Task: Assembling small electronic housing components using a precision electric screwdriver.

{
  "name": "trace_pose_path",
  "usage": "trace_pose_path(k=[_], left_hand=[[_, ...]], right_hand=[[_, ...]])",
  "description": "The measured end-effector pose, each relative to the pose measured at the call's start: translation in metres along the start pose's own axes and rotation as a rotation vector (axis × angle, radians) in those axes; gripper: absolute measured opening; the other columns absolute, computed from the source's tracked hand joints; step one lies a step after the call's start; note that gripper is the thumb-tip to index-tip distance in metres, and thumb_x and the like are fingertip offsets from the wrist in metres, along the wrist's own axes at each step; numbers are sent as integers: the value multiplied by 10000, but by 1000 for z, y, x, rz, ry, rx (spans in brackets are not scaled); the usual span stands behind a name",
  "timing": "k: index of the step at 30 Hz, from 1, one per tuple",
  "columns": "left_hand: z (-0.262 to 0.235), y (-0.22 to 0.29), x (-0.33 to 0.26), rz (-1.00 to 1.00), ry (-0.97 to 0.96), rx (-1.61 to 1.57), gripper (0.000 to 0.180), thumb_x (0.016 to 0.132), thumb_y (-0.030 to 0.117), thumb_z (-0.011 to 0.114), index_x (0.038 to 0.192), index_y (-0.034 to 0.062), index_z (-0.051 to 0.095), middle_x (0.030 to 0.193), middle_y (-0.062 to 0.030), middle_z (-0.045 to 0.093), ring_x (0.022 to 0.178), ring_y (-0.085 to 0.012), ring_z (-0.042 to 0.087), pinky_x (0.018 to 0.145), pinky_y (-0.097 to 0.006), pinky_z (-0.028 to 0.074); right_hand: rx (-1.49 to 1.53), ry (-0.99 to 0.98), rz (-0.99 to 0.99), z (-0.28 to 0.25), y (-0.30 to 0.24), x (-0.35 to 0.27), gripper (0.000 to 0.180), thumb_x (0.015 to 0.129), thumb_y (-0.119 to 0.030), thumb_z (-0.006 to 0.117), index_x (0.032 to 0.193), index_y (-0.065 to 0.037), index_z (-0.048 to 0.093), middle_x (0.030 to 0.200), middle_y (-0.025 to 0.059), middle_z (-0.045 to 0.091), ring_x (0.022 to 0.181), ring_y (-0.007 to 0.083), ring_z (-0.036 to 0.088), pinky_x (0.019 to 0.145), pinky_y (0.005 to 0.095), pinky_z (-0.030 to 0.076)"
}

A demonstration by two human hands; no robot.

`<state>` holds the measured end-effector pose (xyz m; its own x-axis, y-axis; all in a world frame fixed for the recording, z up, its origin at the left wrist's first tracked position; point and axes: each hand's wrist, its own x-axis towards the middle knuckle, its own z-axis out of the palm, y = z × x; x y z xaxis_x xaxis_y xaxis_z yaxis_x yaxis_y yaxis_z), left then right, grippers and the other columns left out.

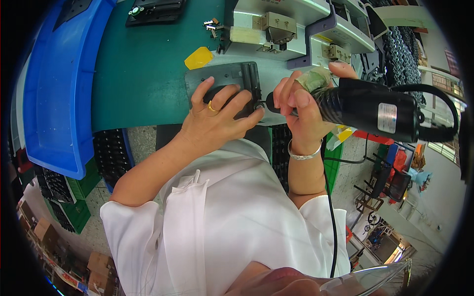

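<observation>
My left hand [216,112], with a ring on one finger, lies over a flat black plastic housing [197,78] on the table and grips it with bent fingers. Its fingertips reach the housing's right edge. My right hand [308,106] is closed round a black corded electric screwdriver [370,109], held almost level. Greenish tape [316,79] wraps part of the tool near my fingers. The tip of the screwdriver points left and meets the housing's right edge, beside a small round metal part [259,105]. Whether a screw sits at the tip is too small to tell.
A green mat [133,74] covers the table. On it are a yellow piece [199,58], small metal parts [213,27] and another black housing [157,11]. A blue bin [59,98] stands left. Metal fixtures [269,42] stand behind my right hand. A cable [332,222] hangs beside me.
</observation>
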<state>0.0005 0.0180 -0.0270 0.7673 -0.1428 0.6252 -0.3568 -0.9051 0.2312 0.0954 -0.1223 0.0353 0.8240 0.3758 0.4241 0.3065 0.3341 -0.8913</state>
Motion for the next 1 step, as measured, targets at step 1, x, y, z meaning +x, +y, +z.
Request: trace_pose_path(k=[1], left_hand=[[0,0,0,-2,-7,-12,372,616,218,726,946,334,602,1051,60,520,1067,-122,484,1064,-485,226]], right_hand=[[-44,-28,-11,-1,2,-1,525,868,-121,635,1280,-148,310,542,75,459,424,159,429,442,310,394]])
